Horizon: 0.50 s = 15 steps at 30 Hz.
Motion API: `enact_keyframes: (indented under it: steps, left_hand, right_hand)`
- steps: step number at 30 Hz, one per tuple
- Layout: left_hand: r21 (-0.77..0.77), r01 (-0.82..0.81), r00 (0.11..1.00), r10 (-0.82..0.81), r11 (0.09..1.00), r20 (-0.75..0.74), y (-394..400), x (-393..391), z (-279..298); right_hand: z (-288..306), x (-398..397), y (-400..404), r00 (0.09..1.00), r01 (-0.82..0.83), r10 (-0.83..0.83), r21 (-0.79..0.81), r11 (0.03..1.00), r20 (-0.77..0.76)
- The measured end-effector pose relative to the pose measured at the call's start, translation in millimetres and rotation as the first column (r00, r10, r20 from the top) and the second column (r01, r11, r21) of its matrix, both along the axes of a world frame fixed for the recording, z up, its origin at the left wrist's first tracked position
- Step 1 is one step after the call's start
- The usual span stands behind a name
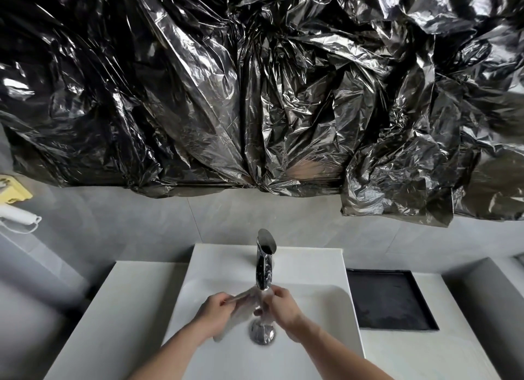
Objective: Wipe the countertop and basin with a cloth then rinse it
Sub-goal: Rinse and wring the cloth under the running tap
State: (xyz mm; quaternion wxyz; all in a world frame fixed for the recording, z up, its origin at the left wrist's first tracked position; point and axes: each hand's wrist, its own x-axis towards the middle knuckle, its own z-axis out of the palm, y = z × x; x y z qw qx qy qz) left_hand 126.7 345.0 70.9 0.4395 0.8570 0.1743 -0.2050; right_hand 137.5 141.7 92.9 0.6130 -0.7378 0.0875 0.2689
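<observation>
- Grey cloth [241, 306] held over basin [326, 303], directly under tap [265, 262], above drain [262, 330]; both ends gripped.
- Left hand [217, 308] curled round left end of cloth; right hand [279, 303] pinched right end just below spout.
- Judged as rinse step, with wiping of countertop [113, 308] apparently done; flow of water not clearly resolved, owing to blur at hands.
- Risk: splash onto countertop if cloth were wrung or shaken above basin rim; cause would be a high hold close to spout.
- Risk: knuckles of right hand could strike tap; cause would be small clearance between hand and spout.
- Risk: loose lower end of cloth could drop onto drain and block outflow; cause would be a slack grip by left hand.
- Risk: splashed water could pool in black tray [388, 300] beside basin.
- Noted also: black plastic sheet [255, 82] above sink; yellow item [14, 189] and white device [17, 215] at far left.
- Searched for brands, labels and writing: none legible anywhere.
</observation>
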Motion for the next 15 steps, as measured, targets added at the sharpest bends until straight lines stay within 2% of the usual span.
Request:
enact_keyframes:
  steps: [5, 8, 10, 15]
  left_hand:
    - [-0.141, 0.08, 0.995, -0.071, 0.987, 0.065, -14.1, -8.8, -7.0]
    - [-0.111, 0.142, 0.984, -0.128, 0.984, 0.123, -30.5, -9.4, -5.0]
    - [-0.092, 0.095, 0.984, -0.08, 0.991, 0.158, -38.1, -5.4, -3.2]
    - [-0.195, -0.091, 0.982, 0.121, 0.977, 0.146, -45.0, 4.6, 0.2]
  right_hand:
    - [9.4, -2.0, 6.7, 0.998, -0.06, 0.059, 0.025, 0.998, 0.03]
    - [15.5, -3.7, 6.3, 0.979, -0.17, 0.163, 0.052, 0.984, 0.121]
    - [12.0, -2.6, 3.0, 0.971, -0.195, 0.182, 0.075, 0.978, 0.155]
    - [-17.9, -1.8, -25.9, 0.961, -0.085, 0.129, -0.183, 0.979, 0.245]
